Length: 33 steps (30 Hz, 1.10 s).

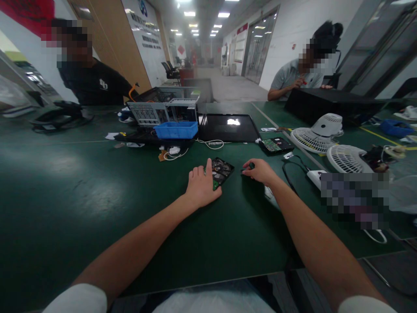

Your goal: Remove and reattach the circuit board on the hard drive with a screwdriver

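Note:
A hard disk drive (222, 170) lies on the green tabletop in front of me, tilted at an angle, with dark metal parts and a strip of green circuit board showing. My left hand (202, 184) grips it from the near left side, and its fingers cover part of the drive. To the right, apart from the drive, my right hand (260, 171) is closed in a pinch just above the table. Between its fingers is a small dark tool (252, 165), apparently a screwdriver, mostly hidden by the hand.
Beyond the drive stand an opened computer case (150, 114), a blue bin (176, 130) and a black panel (230, 128). Another drive (276, 145) lies at right, near white fan parts (314, 139) and a power strip (315, 176). Two people sit across the table; one handles a black box (322, 104).

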Available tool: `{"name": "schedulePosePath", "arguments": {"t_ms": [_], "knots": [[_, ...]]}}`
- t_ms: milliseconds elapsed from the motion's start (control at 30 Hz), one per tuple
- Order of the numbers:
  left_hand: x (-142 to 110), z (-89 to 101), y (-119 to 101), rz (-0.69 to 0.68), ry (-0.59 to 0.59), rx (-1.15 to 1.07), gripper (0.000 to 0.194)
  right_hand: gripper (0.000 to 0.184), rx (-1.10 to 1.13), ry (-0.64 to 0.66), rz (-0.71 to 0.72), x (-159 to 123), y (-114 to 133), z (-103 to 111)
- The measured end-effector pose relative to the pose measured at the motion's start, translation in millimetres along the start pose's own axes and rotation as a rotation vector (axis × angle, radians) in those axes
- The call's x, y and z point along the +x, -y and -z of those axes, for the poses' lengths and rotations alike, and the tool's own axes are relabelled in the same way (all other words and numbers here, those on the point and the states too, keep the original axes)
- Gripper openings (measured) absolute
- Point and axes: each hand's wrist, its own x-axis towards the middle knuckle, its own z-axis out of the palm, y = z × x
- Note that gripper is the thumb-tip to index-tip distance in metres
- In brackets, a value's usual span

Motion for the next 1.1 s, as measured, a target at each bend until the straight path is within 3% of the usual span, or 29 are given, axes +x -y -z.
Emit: {"name": "schedulePosePath", "arguments": {"t_ms": [100, 233, 400, 500, 600, 700, 800, 933, 1100], "knots": [[5, 5.5, 11, -0.086, 0.05, -0.05, 0.116, 0.032, -0.094, -0.061, 0.12, 0, 0, 7], [12, 12.1, 27, -0.209, 0.133, -0.138, 0.116, 0.058, -0.155, -0.086, 0.305, -8, 11, 13], [16, 19.7, 44, -0.343, 0.214, -0.238, 0.117, 0.102, -0.287, 0.096, 0.545, -29, 32, 6], [16, 25.3, 48, -0.422, 0.262, -0.267, 0.116, 0.127, -0.416, 0.211, 0.548, -41, 44, 0], [15, 31.6, 48, -0.473, 0.304, -0.29, 0.121, 0.131, -0.478, 0.246, 0.582, -47, 57, -7], [12, 36.0, 47, -0.479, 0.309, -0.313, 0.125, 0.122, -0.524, 0.31, 0.599, -48, 68, -15], [11, 33.3, 50, -0.334, 0.166, -0.451, 0.108, 0.114, -0.57, 0.317, 0.595, -46, 74, -23], [11, 16.5, 65, 0.042, -0.26, -0.716, 0.051, 0.113, -0.538, 0.286, 0.602, -44, 77, -25], [6, -5.0, 87, 0.26, -0.426, -0.982, 0.027, 0.102, -0.594, 0.25, 0.542, -51, 83, -28]]}}
